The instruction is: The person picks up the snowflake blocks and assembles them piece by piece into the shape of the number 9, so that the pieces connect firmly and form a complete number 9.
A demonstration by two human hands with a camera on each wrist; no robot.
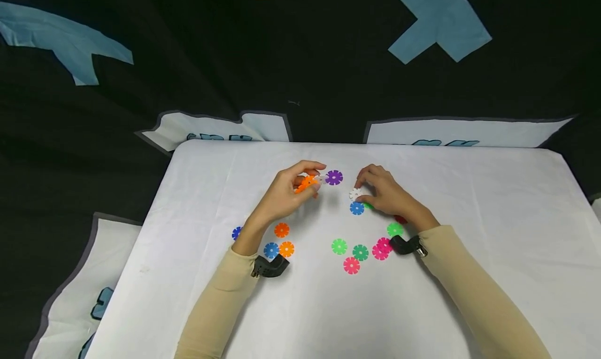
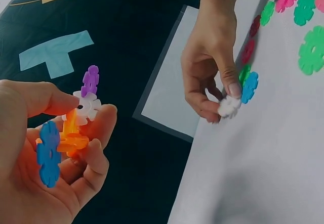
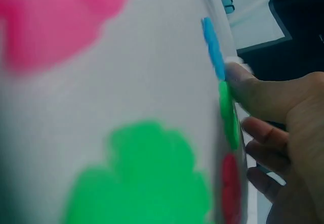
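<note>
My left hand (image 1: pixel 286 192) holds a joined cluster of notched plastic discs above the table. In the left wrist view the cluster has orange discs (image 2: pixel 73 135) in the middle and a blue disc (image 2: pixel 49 153) near the palm. A white disc (image 2: pixel 87 106) sits by the fingertips, with a purple disc (image 2: pixel 90 80) slotted onto its far end. My right hand (image 1: pixel 385 189) pinches a loose white disc (image 1: pixel 355 194) between thumb and fingers. Just below it lie a blue disc (image 1: pixel 357 208) and a green disc (image 3: pixel 228 114), partly covered by the hand in the head view.
Orange discs (image 1: pixel 281 230) and blue ones lie by my left wrist on the white tablecloth (image 1: pixel 310 307). Nearer the right wrist are green discs (image 1: pixel 339 246), pink discs (image 1: pixel 381 251) and a red disc (image 1: pixel 400 219). A dark cloth with blue shapes (image 1: pixel 441 20) hangs behind the table.
</note>
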